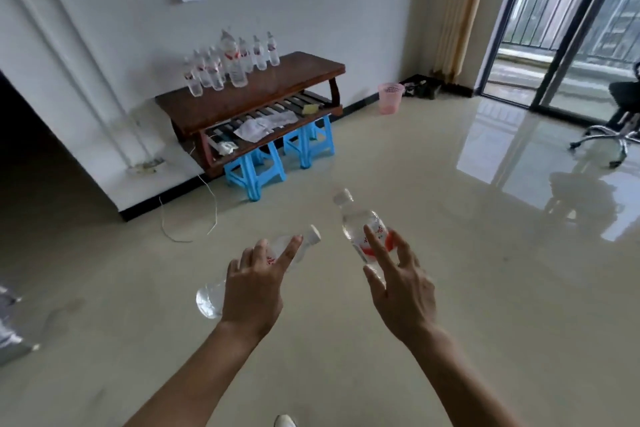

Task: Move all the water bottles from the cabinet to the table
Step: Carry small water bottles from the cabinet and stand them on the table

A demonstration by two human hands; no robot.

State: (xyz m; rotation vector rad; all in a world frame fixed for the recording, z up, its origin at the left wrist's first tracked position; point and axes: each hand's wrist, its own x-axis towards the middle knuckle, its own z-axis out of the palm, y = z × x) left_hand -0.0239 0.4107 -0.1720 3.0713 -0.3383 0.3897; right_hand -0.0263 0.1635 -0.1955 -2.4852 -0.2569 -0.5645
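Observation:
My left hand (254, 288) grips a clear water bottle (211, 300) lying nearly sideways, its white cap pointing up to the right. My right hand (398, 284) holds a second clear water bottle (360, 229) with a red label, tilted with its white cap toward the upper left. Both hands hover over the floor at the lower middle of the view. Ahead on the left, a dark wooden table (277, 90) stands against the white wall. Several water bottles (228, 62) with red labels stand on its top, toward the wall side. The cabinet is out of view.
The table rests on blue plastic stools (256, 173) and has papers on its slatted lower shelf (266, 125). A pink basket (390, 98) sits by the wall, a white cord (187, 215) trails on the glossy floor, and an office chair (616, 121) stands near the balcony door.

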